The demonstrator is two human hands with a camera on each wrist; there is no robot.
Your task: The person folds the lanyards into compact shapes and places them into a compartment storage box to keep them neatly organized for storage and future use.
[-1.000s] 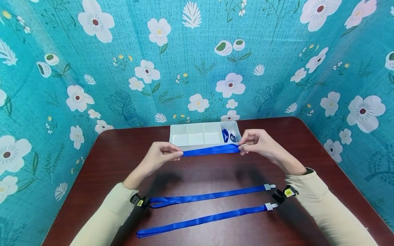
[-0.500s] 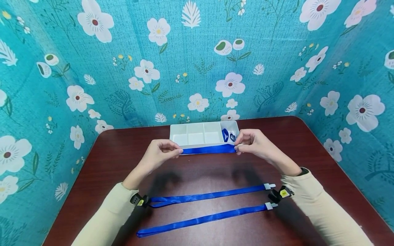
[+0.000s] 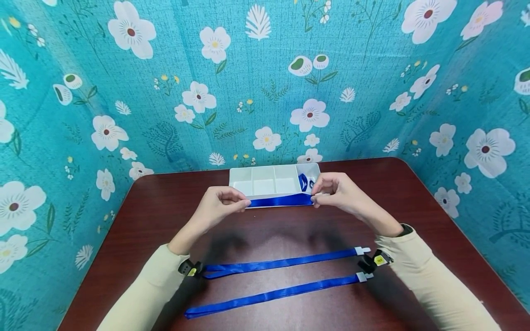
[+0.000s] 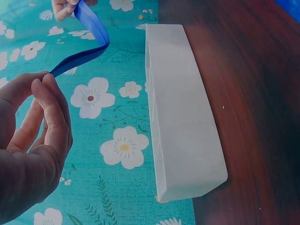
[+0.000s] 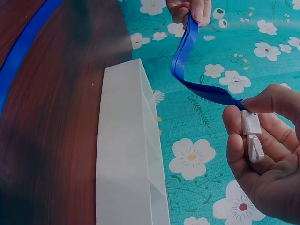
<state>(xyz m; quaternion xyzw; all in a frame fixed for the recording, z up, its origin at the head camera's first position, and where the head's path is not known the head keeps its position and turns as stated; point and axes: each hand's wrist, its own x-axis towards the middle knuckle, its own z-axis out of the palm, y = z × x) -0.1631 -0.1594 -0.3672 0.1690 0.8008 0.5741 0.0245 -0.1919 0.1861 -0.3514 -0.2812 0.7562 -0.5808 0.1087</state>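
Note:
A blue lanyard (image 3: 281, 200) hangs between both hands in front of the white divided box (image 3: 263, 186). My left hand (image 3: 219, 204) pinches one end of it between thumb and fingertips. At the other end, my right hand (image 3: 339, 193) pinches the strap just above its white plastic clip (image 5: 252, 124), which lies against the curled fingers in the right wrist view. Between the hands the strap (image 4: 91, 28) sags and bends, as both wrist views show. The hands are held above the table, close to the box's front wall (image 5: 124, 150).
Two more blue lanyards, a farther one (image 3: 285, 263) and a nearer one (image 3: 269, 298), lie stretched out on the dark wooden table (image 3: 153, 216), clips to the right. Blue coiled strap (image 3: 303, 182) sits in the box's rightmost compartment. A floral cloth (image 3: 265, 92) hangs behind.
The right hand has moved left, nearer the left hand, which has risen slightly and shifted a little right. The span of lanyard between them is shorter. The lanyards on the table lie as before.

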